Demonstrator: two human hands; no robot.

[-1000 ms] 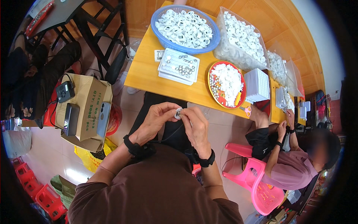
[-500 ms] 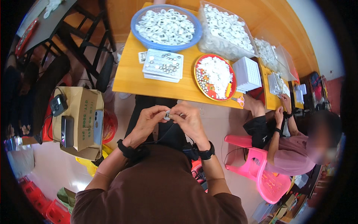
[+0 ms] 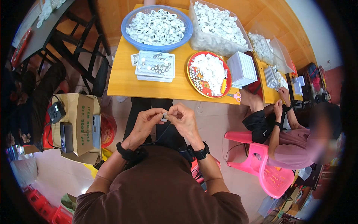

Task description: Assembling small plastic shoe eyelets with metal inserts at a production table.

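Observation:
My left hand (image 3: pixel 145 122) and my right hand (image 3: pixel 183 120) meet in front of my body, short of the table's near edge. Between their fingertips is a small white plastic piece (image 3: pixel 163 117) with a darker part; its detail is too small to make out. Both hands pinch it, thumbs against forefingers. Beyond them on the table is a red round tray (image 3: pixel 191 81) holding loose white pieces and small silver discs. To its left lies a white slotted tray (image 3: pixel 143 71), partly filled with round silver discs that look like button cells.
On the yellow table (image 3: pixel 123 84) stand a blue basket (image 3: pixel 125 35) and a clear bin (image 3: pixel 220 48), both full of white pieces. Stacked white trays (image 3: pixel 242 69) and pink scissors (image 3: pixel 237 97) lie rightward. A cardboard box (image 3: pixel 84 130) is at left; a co-worker (image 3: pixel 291 149) sits right near a pink chair (image 3: pixel 268 175).
The table and its contents have shifted slightly left in view as my head turned. My hands have moved slightly left and down in view, still pinching the small white piece.

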